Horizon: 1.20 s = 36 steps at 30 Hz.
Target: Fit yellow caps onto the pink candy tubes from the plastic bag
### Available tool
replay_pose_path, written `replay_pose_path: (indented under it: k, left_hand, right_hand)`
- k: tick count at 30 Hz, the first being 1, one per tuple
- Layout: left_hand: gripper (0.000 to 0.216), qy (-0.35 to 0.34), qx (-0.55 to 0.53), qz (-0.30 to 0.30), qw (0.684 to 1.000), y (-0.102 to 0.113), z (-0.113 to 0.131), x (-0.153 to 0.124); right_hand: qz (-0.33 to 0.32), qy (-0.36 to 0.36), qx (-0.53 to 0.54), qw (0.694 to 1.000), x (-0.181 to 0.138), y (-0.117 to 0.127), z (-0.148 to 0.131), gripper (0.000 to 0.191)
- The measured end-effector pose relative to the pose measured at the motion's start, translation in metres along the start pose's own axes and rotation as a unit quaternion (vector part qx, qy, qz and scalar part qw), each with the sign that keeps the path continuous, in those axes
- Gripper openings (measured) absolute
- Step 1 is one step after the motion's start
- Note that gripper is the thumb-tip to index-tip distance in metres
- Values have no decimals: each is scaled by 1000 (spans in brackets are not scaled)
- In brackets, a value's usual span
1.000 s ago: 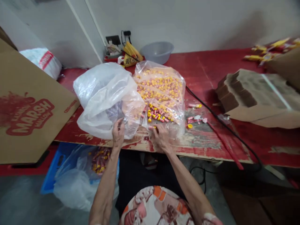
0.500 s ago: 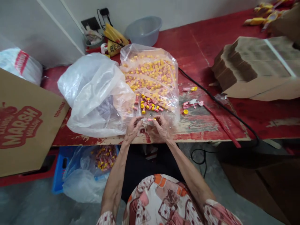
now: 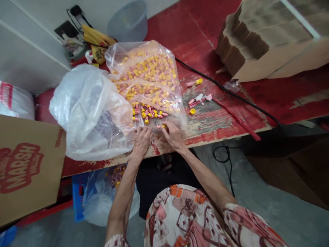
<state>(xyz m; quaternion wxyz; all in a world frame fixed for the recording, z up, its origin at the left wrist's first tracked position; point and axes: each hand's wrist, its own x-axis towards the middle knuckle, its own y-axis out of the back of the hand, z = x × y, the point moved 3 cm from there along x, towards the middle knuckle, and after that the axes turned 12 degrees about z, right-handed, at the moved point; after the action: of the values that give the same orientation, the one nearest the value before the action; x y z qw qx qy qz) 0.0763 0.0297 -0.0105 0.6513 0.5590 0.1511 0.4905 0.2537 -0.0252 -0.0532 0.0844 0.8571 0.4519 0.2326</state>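
My right hand (image 3: 174,136) pinches a small pink tube with a yellow cap (image 3: 159,127) by its capped end, just above the table's front edge. To its left, my left hand (image 3: 142,140) rests by the edge of the clear plastic bag (image 3: 110,143), its fingers curled; whatever they hold, if anything, is hidden. Several loose capped tubes (image 3: 147,112) lie at the bag's mouth, just beyond both hands. Many more yellow-capped pink tubes (image 3: 149,73) fill the bag behind them.
Scraps and loose tubes (image 3: 196,100), a yellow cap (image 3: 192,111) and a black cable (image 3: 218,84) lie to the right on the red table (image 3: 190,31). Stacked cardboard (image 3: 272,55) stands far right, a printed carton (image 3: 31,164) at left, a plastic basin (image 3: 128,24) behind.
My hands have drawn apart: the left has turned palm-down by the bag, the right keeps the capped tube. The view has shifted and tilted.
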Motion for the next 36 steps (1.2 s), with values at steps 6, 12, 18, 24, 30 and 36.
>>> replay_pose_path:
  k: [6, 12, 18, 24, 30, 36]
  left_hand:
    - [11, 35, -18, 5, 999, 6, -10, 4]
    - [27, 246, -276, 66, 927, -1, -12, 9]
    - [36, 238, -349, -6, 906, -22, 15, 9]
    - [27, 55, -167, 42, 984, -25, 37, 14]
    - [15, -42, -38, -65, 996, -43, 61, 29]
    - [7, -103, -52, -112, 987, -44, 56, 55]
  right_hand:
    - [9, -1, -27, 1000, 3, 2, 7, 28]
    - [0, -69, 99, 993, 8, 8, 7, 25]
    - [-56, -68, 138, 986, 5, 8, 2, 24]
    - [19, 17, 104, 994, 0, 4, 9, 35]
    - [135, -134, 102, 976, -1, 23, 21, 35]
    - [156, -113, 148, 970, 1, 27, 20, 27]
